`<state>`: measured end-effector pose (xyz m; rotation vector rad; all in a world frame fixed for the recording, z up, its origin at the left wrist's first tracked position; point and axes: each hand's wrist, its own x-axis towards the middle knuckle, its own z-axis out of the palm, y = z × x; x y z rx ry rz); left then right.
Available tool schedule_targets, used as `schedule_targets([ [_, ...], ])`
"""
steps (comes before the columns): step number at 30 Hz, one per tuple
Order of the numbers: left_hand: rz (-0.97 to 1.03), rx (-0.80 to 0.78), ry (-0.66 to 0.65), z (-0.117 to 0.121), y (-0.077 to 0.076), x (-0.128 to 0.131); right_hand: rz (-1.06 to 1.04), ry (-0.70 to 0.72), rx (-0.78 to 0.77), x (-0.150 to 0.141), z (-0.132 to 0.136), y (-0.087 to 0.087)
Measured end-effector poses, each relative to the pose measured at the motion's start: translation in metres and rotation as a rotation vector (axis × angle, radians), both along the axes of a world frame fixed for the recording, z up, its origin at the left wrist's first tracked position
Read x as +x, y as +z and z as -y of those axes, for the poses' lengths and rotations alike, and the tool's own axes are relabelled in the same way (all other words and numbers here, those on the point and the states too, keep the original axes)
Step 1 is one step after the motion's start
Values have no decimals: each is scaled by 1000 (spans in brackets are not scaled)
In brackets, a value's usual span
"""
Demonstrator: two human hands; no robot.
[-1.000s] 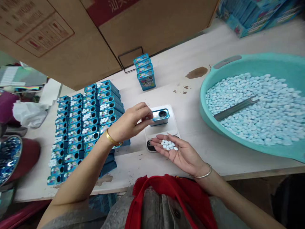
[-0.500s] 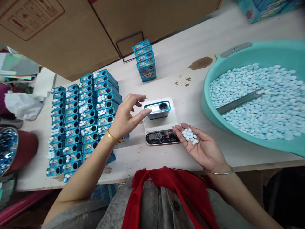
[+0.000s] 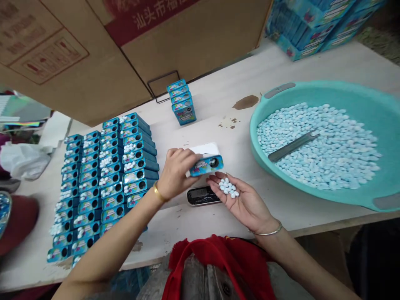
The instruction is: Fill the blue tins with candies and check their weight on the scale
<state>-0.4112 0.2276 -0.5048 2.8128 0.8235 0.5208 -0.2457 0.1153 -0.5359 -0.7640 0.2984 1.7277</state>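
Note:
My left hand [image 3: 179,173] is closed around a blue candy tin [image 3: 206,165], raised off the scale and tilted so its lid and round hole face me. Candies show inside the hole. Behind and below it is the white kitchen scale [image 3: 204,196], its dark display strip partly covered. Palm up, my right hand [image 3: 246,204] lies cupped just right of the scale's front. Several pale blue oval candies [image 3: 228,188] rest loose in that palm, with the fingers stretched out below the tin.
On the left stand rows of blue tins [image 3: 108,175], some with candies on top. A turquoise basin [image 3: 256,141] of candies with a metal scoop [image 3: 290,146] sits at right. Several tins [image 3: 184,112] stand near the cardboard boxes [image 3: 193,46]; a red-brown container [image 3: 23,221] is far left.
My left hand has taken hold of the tin and lifted it off the scale, tilting it forward. My right hand has moved slightly left, still bearing candies. The whole view has shifted.

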Motion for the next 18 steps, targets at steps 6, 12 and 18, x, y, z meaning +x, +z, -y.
schedule_targets([
  [6,-76,526,-75,20,20,7,-73,-134,41,-8,-18,6],
  [12,-19,588,-27,21,10,-3,-128,-114,35,-13,-23,12],
  [18,19,457,27,19,1,-6,-123,-125,65,-16,-25,16],
])
